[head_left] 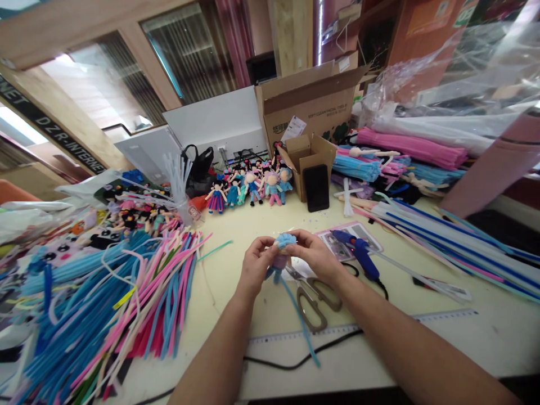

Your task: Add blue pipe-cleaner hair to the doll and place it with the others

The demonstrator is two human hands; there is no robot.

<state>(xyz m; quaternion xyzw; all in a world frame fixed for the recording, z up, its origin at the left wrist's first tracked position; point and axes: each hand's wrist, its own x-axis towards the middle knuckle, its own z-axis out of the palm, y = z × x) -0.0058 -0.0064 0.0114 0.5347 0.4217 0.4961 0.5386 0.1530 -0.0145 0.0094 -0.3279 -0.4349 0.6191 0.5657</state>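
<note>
Between my two hands, above the middle of the table, is a small pipe-cleaner doll point(279, 262) with a light blue top and a lilac body. My left hand point(258, 263) pinches it from the left, fingers closed at its upper part. From the right, my right hand point(314, 254) grips the blue top between thumb and fingers. A long blue pipe cleaner point(301, 320) trails from the doll down toward the table's front. Just under my right hand lie scissors point(311, 304) with grey-brown handles. The fingertips partly hide the doll.
A blue glue gun point(358, 253) lies on the right, its cord nearby. A ruler point(442, 316) crosses the front. Bundled pipe cleaners point(105, 298) cover the left; more point(442, 242) lie right. Finished dolls point(253, 185), a black phone point(316, 188) and cardboard boxes point(312, 104) stand behind.
</note>
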